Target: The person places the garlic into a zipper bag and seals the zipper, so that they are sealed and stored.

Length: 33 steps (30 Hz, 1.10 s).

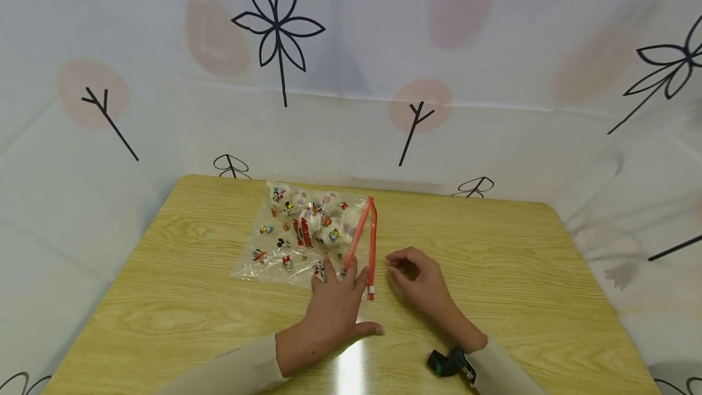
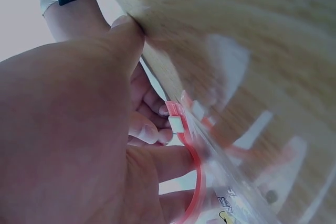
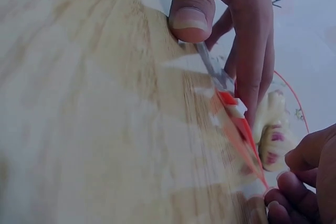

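Observation:
A clear plastic slider bag (image 1: 274,261) with colourful cartoon prints lies flat on the wooden table. Inside it, toward the far side, sit several pale rounded items (image 3: 275,145), at least one with purple marks. Its two red zip strips (image 1: 373,242) stand apart along the right side, with the white slider (image 2: 176,124) at the near end. My left hand (image 1: 334,306) rests over the bag's near right corner, fingers spread and fairly straight, thumb out to the right. Just right of the red strips, my right hand (image 1: 422,282) hovers with loosely curled fingers and holds nothing.
The wooden table (image 1: 521,279) reaches back to a pale cloth (image 1: 340,139) printed with leaves and blotches, which surrounds it on the far and both sides. A black device (image 1: 446,363) is strapped at my right wrist.

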### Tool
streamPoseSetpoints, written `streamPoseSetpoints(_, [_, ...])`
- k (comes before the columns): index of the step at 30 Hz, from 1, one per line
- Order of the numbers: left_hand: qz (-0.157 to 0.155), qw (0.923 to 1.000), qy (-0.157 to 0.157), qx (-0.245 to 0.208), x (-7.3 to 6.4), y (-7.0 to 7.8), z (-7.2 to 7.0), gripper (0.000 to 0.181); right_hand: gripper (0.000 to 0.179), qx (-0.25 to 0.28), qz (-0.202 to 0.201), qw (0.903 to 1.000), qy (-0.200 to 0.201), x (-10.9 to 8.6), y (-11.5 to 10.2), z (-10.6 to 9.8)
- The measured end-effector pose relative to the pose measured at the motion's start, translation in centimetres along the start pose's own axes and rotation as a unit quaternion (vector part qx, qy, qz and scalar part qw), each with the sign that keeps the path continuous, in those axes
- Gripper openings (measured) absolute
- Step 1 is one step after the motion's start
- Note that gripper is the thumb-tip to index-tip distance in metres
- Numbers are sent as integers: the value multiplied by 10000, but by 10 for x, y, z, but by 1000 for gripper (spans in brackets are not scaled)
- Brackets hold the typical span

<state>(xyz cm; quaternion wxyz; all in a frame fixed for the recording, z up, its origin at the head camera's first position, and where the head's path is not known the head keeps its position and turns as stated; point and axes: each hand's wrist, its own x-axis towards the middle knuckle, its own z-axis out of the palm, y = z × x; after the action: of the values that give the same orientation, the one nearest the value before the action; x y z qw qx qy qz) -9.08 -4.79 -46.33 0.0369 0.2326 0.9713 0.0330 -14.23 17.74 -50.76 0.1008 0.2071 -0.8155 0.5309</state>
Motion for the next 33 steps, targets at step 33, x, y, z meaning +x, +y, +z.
streamPoseSetpoints(33, [583, 9926, 1050, -192, -19, -7, 5, 87, 29, -359, 85, 9988, -331, -1, -6, 0])
